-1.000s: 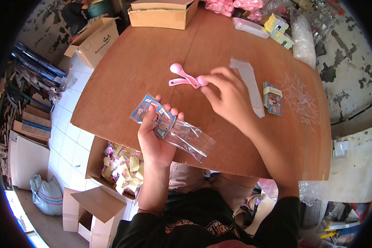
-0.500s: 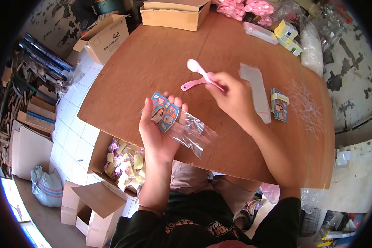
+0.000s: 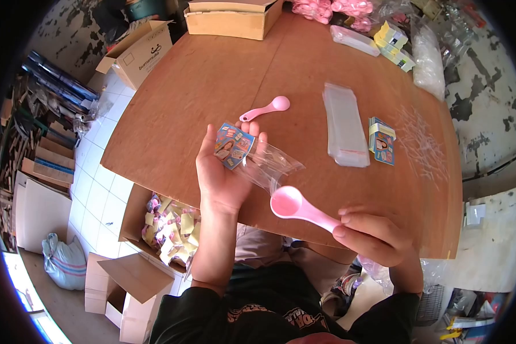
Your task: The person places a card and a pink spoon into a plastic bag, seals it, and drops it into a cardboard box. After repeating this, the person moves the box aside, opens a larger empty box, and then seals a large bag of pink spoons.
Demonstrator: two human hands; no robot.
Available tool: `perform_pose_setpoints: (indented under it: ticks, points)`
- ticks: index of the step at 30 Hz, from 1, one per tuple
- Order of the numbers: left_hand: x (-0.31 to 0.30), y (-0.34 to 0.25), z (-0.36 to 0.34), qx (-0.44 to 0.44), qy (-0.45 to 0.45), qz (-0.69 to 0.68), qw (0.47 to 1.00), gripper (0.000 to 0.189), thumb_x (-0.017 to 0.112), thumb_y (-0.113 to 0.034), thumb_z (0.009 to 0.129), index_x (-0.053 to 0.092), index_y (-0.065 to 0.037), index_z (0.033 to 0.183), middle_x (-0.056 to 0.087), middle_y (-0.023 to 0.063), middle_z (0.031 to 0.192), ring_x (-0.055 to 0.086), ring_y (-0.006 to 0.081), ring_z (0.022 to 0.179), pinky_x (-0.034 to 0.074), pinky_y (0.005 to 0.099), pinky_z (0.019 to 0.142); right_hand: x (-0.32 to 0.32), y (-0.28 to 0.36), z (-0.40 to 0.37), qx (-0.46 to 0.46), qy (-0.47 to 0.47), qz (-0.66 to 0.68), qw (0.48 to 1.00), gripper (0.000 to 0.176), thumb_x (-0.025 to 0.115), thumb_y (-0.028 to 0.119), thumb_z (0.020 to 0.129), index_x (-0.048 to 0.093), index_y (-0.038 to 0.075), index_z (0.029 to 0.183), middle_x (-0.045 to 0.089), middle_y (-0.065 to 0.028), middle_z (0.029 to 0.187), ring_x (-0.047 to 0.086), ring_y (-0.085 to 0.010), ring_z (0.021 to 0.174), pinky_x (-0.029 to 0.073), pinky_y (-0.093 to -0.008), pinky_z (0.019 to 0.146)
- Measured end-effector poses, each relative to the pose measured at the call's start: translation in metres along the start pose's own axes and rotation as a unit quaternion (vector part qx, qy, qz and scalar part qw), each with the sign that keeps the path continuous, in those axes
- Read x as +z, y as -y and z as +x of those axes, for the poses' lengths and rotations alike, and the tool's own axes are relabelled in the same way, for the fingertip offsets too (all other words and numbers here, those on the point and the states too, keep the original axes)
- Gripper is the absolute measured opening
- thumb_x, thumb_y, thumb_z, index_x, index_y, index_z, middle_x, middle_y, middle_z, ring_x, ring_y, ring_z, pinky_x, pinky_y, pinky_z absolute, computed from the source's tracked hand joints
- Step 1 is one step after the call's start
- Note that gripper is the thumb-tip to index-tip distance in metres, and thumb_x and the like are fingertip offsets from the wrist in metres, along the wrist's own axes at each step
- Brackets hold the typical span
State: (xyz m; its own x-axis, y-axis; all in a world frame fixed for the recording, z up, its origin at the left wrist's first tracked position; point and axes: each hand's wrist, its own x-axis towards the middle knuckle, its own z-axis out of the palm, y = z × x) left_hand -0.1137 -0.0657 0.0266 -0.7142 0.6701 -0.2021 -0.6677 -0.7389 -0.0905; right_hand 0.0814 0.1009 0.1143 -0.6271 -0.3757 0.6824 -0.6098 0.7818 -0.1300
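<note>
My right hand [image 3: 378, 238] pinches the handle end of a pink measuring spoon [image 3: 309, 212], its bowl facing up near the front of the table. Palm up, my left hand [image 3: 221, 180] holds a clear plastic bag [image 3: 276, 166] with a blue printed card [image 3: 234, 147] at one end. The bag's other end stretches toward the spoon's bowl and overlaps it in this view. Beyond my left fingertips, a second pink spoon [image 3: 266, 108] lies on the brown table [image 3: 212, 74].
Right of centre lie a stack of clear bags [image 3: 345, 126], a banded bundle of cards [image 3: 382, 142] and scattered thin clear strips [image 3: 421, 143]. A cardboard box [image 3: 232, 24] stands at the back edge. Below the left edge, another box [image 3: 133, 215] holds pink and yellow pieces.
My right hand has moved toward the front edge with one pink spoon. The other spoon, earlier behind it, now lies apart on the table. My left hand keeps the bag in nearly the same place.
</note>
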Motion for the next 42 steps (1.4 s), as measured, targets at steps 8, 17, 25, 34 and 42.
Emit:
perform_pose_setpoints:
  ticks: [8, 17, 25, 34, 42]
  points:
    - [0.001, 0.016, -0.009, -0.004, 0.042, 0.036, 0.998, 0.047, 0.042, -0.039, 0.101, 0.051, 0.006, 0.114, 0.061, 0.017, 0.107, 0.059, 0.0313, 0.105, 0.046, 0.0474, 0.1, 0.009, -0.01, -0.005, 0.007, -0.024, -0.069, 0.997, 0.03, 0.076, 0.001, 0.071, 0.069, 0.001, 0.1, 0.062, -0.0097, 0.095, 0.066, -0.023, 0.077, 0.058, -0.0322, 0.066]
    - [0.004, 0.047, -0.019, -0.02, 0.043, 0.117, 0.992, 0.036, 0.045, -0.041, 0.101, 0.051, -0.005, 0.107, 0.06, 0.013, 0.102, 0.061, 0.0307, 0.102, 0.048, 0.0502, 0.096, 0.029, -0.012, -0.015, 0.03, -0.089, -0.108, 0.99, 0.032, 0.077, -0.001, 0.068, 0.068, 0.005, 0.097, 0.063, -0.0104, 0.101, 0.067, -0.0243, 0.084, 0.058, -0.034, 0.069]
    - [0.008, 0.059, -0.024, -0.07, 0.018, 0.126, 0.989, 0.039, 0.05, -0.041, 0.099, 0.048, -0.006, 0.116, 0.061, 0.014, 0.104, 0.061, 0.0324, 0.105, 0.049, 0.0491, 0.095, 0.029, -0.011, -0.009, 0.074, -0.118, -0.012, 0.99, 0.03, 0.072, -0.007, 0.068, 0.064, 0.004, 0.095, 0.067, -0.015, 0.103, 0.069, -0.0269, 0.088, 0.058, -0.0363, 0.074]
    - [0.001, 0.054, -0.024, -0.055, 0.027, 0.212, 0.975, 0.049, 0.053, -0.046, 0.094, 0.047, -0.009, 0.125, 0.051, 0.0125, 0.126, 0.049, 0.0302, 0.122, 0.036, 0.0463, 0.104, -0.03, -0.034, 0.031, 0.341, -0.135, -0.023, 0.93, 0.018, 0.069, -0.002, 0.077, 0.067, -0.003, 0.095, 0.069, -0.0127, 0.09, 0.067, -0.0188, 0.079, 0.051, -0.027, 0.07]
    - [0.01, 0.058, -0.031, 0.107, 0.116, 0.423, 0.892, 0.049, 0.061, -0.023, 0.093, 0.044, -0.005, 0.135, 0.045, 0.0112, 0.134, 0.043, 0.0261, 0.127, 0.032, 0.0429, 0.108, -0.034, -0.073, 0.057, 0.253, 0.004, 0.026, 0.967, 0.018, 0.069, 0.004, 0.081, 0.068, -0.004, 0.096, 0.067, -0.0108, 0.082, 0.06, -0.0158, 0.068, 0.046, -0.0285, 0.06]
